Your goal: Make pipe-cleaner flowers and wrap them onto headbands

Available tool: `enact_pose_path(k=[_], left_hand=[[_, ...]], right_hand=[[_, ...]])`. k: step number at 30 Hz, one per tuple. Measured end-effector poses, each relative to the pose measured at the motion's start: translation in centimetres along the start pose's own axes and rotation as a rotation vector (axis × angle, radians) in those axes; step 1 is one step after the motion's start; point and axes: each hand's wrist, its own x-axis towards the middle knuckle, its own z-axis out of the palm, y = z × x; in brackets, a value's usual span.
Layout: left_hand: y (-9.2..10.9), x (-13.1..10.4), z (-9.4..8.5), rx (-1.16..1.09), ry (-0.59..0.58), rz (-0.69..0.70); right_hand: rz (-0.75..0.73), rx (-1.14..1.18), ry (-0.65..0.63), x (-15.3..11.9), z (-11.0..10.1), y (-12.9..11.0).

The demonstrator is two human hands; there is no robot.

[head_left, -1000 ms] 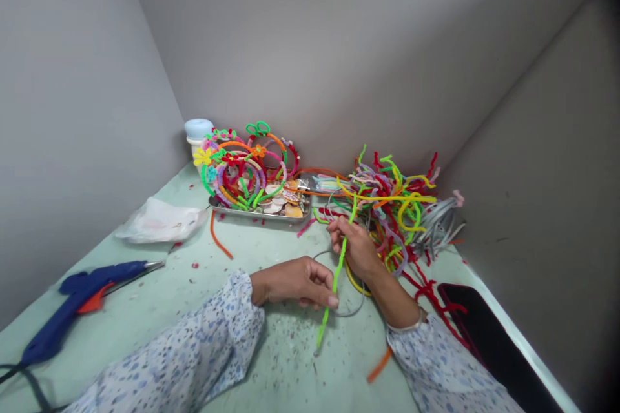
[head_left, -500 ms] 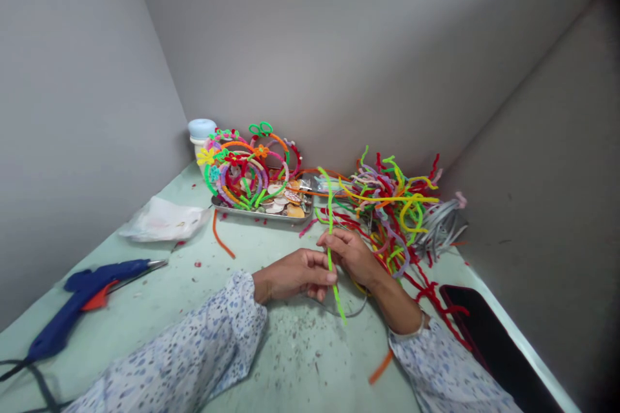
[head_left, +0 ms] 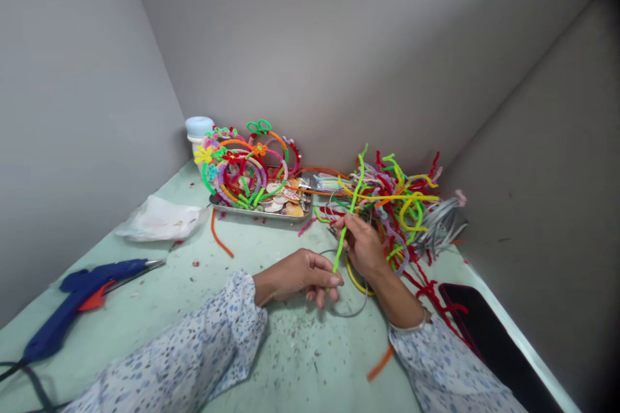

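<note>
A bright green fuzzy stem [head_left: 359,188] slants up and to the right between my hands. My left hand [head_left: 310,276] pinches its lower end between thumb and fingertips. Higher up, my right hand [head_left: 361,244] closes its fingers on the same stem, whose top stands free in front of the heap. Below and behind my hands lies a thin grey hoop [head_left: 349,315], partly hidden by them, with a yellow loop [head_left: 357,282] beside my right wrist. A heap of coloured fuzzy stems [head_left: 387,200] is just beyond my right hand.
Decorated headbands [head_left: 242,168] stand on a metal tray [head_left: 261,212] of small ornaments. A blue glue gun [head_left: 72,306] and a plastic bag [head_left: 162,219] lie left. Grey bands [head_left: 443,226] and a dark phone [head_left: 494,342] are on the right. A light blue lidded container [head_left: 199,126] stands behind.
The green stem has tilted to the right, and its lower end now sits at my left fingers rather than hanging below them. My right hand has moved slightly up and right.
</note>
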Motion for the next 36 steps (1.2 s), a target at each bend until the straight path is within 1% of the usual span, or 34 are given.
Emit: enact_pose_path(k=[6, 9, 10, 12, 14, 16, 17, 18, 19, 21, 22, 23, 25, 26, 27, 28, 30, 32, 34, 36], left_hand=[[-0.1, 0.1, 0.2, 0.032, 0.02, 0.017], [-0.1, 0.2, 0.2, 0.02, 0.075, 0.043], [-0.1, 0.2, 0.2, 0.012, 0.098, 0.052], [0.0, 0.2, 0.2, -0.015, 0.14, 0.068], [0.2, 0.2, 0.1, -0.043, 0.174, 0.09], [0.5, 0.2, 0.0, -0.055, 0.208, 0.12], [0.6, 0.2, 0.0, -0.052, 0.221, 0.133], [0.8, 0.1, -0.1, -0.044, 0.23, 0.141], [0.9, 0.1, -0.1, -0.033, 0.238, 0.149], [1.0, 0.2, -0.3, 0.009, 0.272, 0.175], [1.0, 0.2, -0.4, 0.039, 0.319, 0.2], [1.0, 0.3, -0.6, 0.079, 0.392, 0.235], [0.9, 0.4, -1.3, 0.195, 0.59, 0.302], [0.8, 0.5, -1.6, 0.284, 0.683, 0.314], [0.8, 0.5, -1.9, 0.396, 0.752, 0.299], [0.8, 0.4, -2.2, 0.527, 0.777, 0.265], [1.0, 0.2, -2.3, 0.773, 0.738, 0.176], [1.3, -0.3, -2.1, 0.94, 0.679, 0.076], [1.7, -0.7, -1.6, 1.046, 0.598, -0.003], [1.9, -1.1, -1.2, 1.084, 0.517, -0.024]], right_hand=[[-0.001, 0.03, 0.084, -0.1, 0.4, -0.7], [0.015, 0.099, 0.139, 0.0, 0.4, -0.9], [0.023, 0.118, 0.135, 0.1, 0.4, -0.9], [0.052, 0.125, 0.067, 0.0, 0.2, -0.9], [0.094, 0.084, -0.08, -0.2, 0.2, -0.7], [0.138, -0.009, -0.247, -0.6, 0.2, -0.5], [0.147, -0.063, -0.306, -0.8, 0.3, -0.3], [0.146, -0.112, -0.345, -0.9, 0.3, -0.2], [0.136, -0.148, -0.359, -1.0, 0.3, -0.1], [0.096, -0.165, -0.316, -1.0, 0.4, 0.1], [0.079, -0.155, -0.276, -0.8, 0.4, 0.1], [0.062, -0.147, -0.232, -0.7, 0.4, 0.2], [0.024, -0.156, -0.146, -0.4, 0.5, 0.2], [0.002, -0.169, -0.116, -0.3, 0.6, 0.2], [-0.021, -0.182, -0.093, -0.3, 0.7, 0.2], [-0.041, -0.191, -0.075, -0.3, 0.8, 0.2], [-0.07, -0.19, -0.049, -0.3, 1.0, 0.2], [-0.084, -0.19, -0.024, -0.4, 1.1, 0.4], [-0.1, -0.203, 0.006, -0.4, 1.1, 0.6], [-0.115, -0.218, 0.04, -0.4, 1.0, 0.8]])
